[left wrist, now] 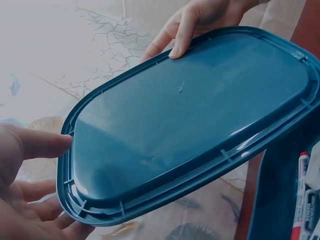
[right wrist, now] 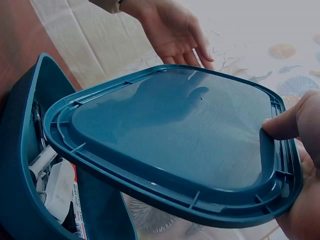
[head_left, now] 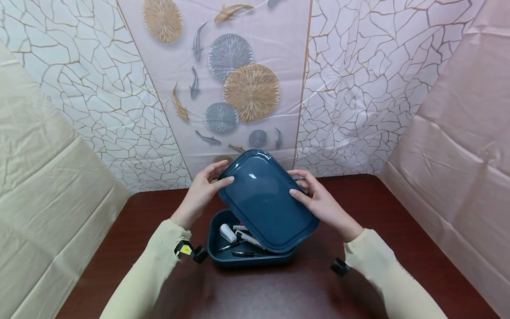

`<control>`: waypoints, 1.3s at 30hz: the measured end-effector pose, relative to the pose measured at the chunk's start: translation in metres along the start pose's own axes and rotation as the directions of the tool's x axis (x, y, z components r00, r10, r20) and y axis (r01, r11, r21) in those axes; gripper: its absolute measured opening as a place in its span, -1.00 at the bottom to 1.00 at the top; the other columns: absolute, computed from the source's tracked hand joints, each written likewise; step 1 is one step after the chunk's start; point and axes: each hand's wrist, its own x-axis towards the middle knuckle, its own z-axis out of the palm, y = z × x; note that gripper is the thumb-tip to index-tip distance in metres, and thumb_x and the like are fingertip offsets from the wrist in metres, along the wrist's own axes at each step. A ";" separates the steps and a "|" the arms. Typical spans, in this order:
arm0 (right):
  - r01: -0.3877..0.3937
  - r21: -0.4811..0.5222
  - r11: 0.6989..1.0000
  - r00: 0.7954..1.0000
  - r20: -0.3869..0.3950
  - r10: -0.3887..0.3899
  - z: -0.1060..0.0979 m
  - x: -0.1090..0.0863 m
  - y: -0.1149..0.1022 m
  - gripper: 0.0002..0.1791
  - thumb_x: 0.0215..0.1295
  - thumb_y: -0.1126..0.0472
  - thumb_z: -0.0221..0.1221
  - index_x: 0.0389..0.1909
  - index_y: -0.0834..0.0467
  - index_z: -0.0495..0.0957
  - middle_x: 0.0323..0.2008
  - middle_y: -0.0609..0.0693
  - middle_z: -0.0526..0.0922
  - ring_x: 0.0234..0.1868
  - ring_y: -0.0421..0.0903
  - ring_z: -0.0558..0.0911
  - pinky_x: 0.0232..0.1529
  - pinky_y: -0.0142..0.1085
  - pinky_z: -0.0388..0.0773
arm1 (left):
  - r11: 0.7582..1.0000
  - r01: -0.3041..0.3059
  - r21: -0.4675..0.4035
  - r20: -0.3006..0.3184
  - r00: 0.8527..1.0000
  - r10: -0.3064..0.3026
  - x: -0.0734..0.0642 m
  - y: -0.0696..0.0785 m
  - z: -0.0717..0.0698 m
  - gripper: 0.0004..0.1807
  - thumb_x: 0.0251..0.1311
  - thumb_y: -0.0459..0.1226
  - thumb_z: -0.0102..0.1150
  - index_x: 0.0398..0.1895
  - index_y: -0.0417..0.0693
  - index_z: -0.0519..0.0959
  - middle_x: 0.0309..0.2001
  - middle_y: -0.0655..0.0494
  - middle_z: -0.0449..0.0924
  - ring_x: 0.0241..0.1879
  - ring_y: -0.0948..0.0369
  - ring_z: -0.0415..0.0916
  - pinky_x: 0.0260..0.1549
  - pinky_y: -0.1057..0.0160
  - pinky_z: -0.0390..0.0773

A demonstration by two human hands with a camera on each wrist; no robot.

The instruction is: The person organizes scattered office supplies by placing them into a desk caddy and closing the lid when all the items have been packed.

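Observation:
A dark blue plastic lid [head_left: 267, 199] is held up at a tilt, its lower corner over the right part of a matching box [head_left: 251, 262]. My left hand [head_left: 202, 191] is at the lid's upper left edge, thumb on the near side and fingers behind the rim. On the opposite long edge, my right hand [head_left: 318, 199] pinches the rim, its thumb [right wrist: 285, 122] pressing the lid's face. Inside the box lie a rounded white object [head_left: 227, 233], a black pen [head_left: 247, 254] and a red-capped marker [left wrist: 301, 195]. The lid hides the box's right side.
The box stands on a dark red-brown table [head_left: 159, 230]. Behind it hangs a patterned cloth [head_left: 247, 88] with fish and round motifs, and beige cloth [head_left: 52, 177] drapes both sides.

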 end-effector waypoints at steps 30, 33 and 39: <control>-0.100 -0.159 0.982 0.993 -0.086 0.087 -0.007 0.002 -0.018 -0.46 0.34 -0.16 0.28 0.32 -0.18 0.50 0.06 0.01 0.70 0.06 0.01 0.67 0.07 0.06 0.58 | 0.999 -0.028 -0.034 0.012 1.000 0.029 -0.007 -0.008 0.005 -0.61 0.35 -0.22 0.28 0.19 -0.13 0.53 -0.02 -0.10 0.66 -0.10 0.06 0.64 -0.06 0.07 0.64; -0.109 -0.138 0.984 0.989 -0.116 0.093 -0.010 -0.001 -0.013 -0.44 0.36 -0.14 0.28 0.34 -0.14 0.49 0.12 0.04 0.65 0.06 0.04 0.66 0.09 0.08 0.57 | 0.997 -0.010 -0.071 -0.031 0.999 0.008 -0.008 -0.011 0.004 -0.58 0.36 -0.23 0.28 0.22 -0.16 0.49 -0.02 -0.11 0.63 -0.11 0.11 0.65 -0.07 0.13 0.65; -0.102 -0.071 0.992 0.985 -0.145 0.090 -0.013 -0.004 -0.002 -0.35 0.39 0.00 0.28 0.45 0.01 0.36 0.20 0.16 0.58 0.14 0.10 0.62 0.11 0.05 0.58 | 0.985 -0.021 -0.171 -0.085 0.996 0.007 -0.006 -0.016 0.000 -0.59 0.36 -0.29 0.26 0.22 -0.21 0.47 0.00 -0.09 0.63 -0.09 0.16 0.65 -0.04 0.20 0.64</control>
